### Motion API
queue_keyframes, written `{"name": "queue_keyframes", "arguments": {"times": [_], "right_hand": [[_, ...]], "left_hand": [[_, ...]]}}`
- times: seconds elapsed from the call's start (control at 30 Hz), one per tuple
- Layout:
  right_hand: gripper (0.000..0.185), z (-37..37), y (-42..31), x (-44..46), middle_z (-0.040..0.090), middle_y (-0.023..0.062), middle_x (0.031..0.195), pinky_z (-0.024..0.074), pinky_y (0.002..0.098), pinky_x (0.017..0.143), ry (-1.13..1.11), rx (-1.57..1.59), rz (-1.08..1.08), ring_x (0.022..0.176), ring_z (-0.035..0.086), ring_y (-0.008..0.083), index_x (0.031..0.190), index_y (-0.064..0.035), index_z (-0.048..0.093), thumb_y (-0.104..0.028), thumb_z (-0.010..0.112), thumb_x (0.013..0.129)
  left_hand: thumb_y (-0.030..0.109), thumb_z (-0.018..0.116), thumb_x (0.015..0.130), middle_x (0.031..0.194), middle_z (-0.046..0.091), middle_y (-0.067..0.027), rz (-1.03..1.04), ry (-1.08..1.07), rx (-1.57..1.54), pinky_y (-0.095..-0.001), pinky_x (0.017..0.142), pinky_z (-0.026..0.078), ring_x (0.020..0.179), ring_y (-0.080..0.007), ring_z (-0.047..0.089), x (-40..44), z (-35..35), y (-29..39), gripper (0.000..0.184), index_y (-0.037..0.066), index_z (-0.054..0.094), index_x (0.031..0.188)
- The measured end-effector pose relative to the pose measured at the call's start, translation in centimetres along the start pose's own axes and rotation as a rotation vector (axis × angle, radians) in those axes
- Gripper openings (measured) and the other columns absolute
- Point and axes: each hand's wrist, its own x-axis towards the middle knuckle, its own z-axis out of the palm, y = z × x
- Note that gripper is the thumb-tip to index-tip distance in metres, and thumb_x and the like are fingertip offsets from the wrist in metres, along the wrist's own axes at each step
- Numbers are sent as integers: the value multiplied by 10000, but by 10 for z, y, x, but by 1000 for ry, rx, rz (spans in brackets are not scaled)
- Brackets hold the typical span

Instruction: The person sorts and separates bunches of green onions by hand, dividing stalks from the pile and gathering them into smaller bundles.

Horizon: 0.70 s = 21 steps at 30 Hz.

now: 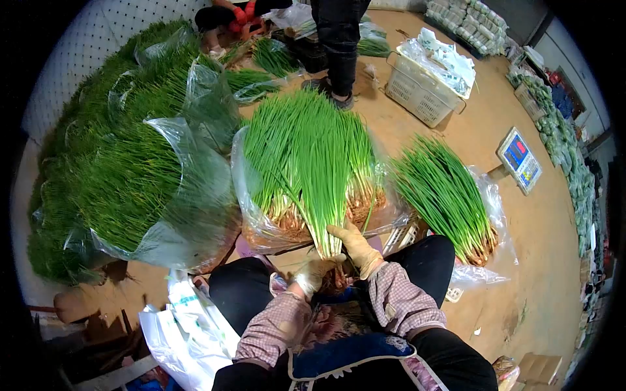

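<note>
fairly bright centre, dim edges — curved fisheye distortion, black corners, faint floor shadows

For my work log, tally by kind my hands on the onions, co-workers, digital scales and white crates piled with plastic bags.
Hands: 2 (left hand, right hand), on onions
Co-workers: 2 (one standing, one low down)
Scale: 1
White crate of bags: 1
Total: 6

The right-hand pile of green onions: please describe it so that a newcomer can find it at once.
On the brown floor, find the white crate. Below it in the picture, beside the wearer's right knee, lies the green onion pile. Unlike those of the middle pile, its roots point to the lower right.
</note>
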Motion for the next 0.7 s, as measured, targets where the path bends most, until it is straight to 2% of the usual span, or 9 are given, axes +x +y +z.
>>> {"name": "queue_keyframes", "arguments": {"times": [0.03, 0.1, 0.17, 0.23, 0.3, 0.37, 0.47, 0.6, 0.7], "right_hand": [[415, -1, -1, -2, 576, 77, 1031, 489, 285, 732, -1, -8, 5, 870, 582, 163, 1204, -22, 430, -131, 570, 828], [420, -1, -2, -6, 585, 65, 1017, 491, 280, 724, -52, 54, 43, 839, 595, 154, 1202, -19, 429, -145, 577, 830], [448, -14, 4, 0, 543, 125, 1114, 467, 331, 821, -87, 9, 108, 980, 561, 211, 1240, -45, 416, -146, 576, 834], [501, -11, -9, -2, 451, 202, 1225, 392, 394, 935, 144, -426, 97, 1133, 459, 284, 1293, -75, 373, -173, 570, 843], [640, -30, -9, 11, 364, 245, 1311, 309, 346, 1000, 166, -651, -231, 1210, 376, 300, 1295, 73, 298, -336, 529, 860], [548, -29, -32, 23, 435, 241, 1254, 372, 325, 946, 346, -515, -321, 1136, 458, 295, 1264, 60, 355, -235, 548, 845], [461, -41, -48, 60, 520, 221, 1162, 420, 306, 886, 268, -608, -598, 1045, 529, 276, 1226, 45, 407, -139, 536, 823], [419, -22, -79, 90, 570, 146, 1093, 423, 265, 870, 188, -864, -588, 1015, 547, 209, 1211, 28, 429, -91, 532, 823], [414, -9, -95, 111, 582, 172, 1064, 425, 288, 874, 224, -1145, -559, 992, 563, 248, 1213, 12, 437, -94, 518, 821]], "left_hand": [[109, 609, 813, 905, 583, -37, -186, -113, -64, -260, 692, 479, 819, -139, 573, 2, -9, -7, 230, 33, 516, 1010], [120, 622, 808, 940, 610, -77, -96, -128, 33, -273, 727, 485, 861, -167, 589, 11, -9, -11, 288, -1, 523, 1050], [110, 638, 793, 916, 628, -112, -231, -49, 81, -296, 701, 502, 808, -199, 614, 1, -3, -3, 295, -40, 556, 1034], [83, 657, 768, 852, 638, -129, -184, 4, 8, -311, 627, 512, 723, -214, 626, -2, -1, -7, 258, -55, 596, 978], [64, 653, 762, 814, 636, -132, -180, 141, 61, -316, 582, 507, 676, -220, 623, 3, -4, -15, 200, -54, 619, 921], [52, 657, 749, 773, 634, -122, -262, 173, 76, -302, 580, 500, 665, -210, 618, 2, 2, -9, 193, -46, 610, 909], [77, 667, 731, 736, 626, -30, -208, 210, 234, -247, 542, 449, 611, -113, 566, 10, -9, -34, 78, 44, 632, 792], [124, 702, 715, 765, 618, -25, -125, 245, 430, -262, 621, 457, 670, -108, 560, 3, 4, -17, 174, 33, 617, 836], [145, 712, 704, 766, 612, -22, -63, 181, 359, -272, 625, 461, 693, -109, 563, 4, -3, -22, 213, 16, 603, 835]]}}
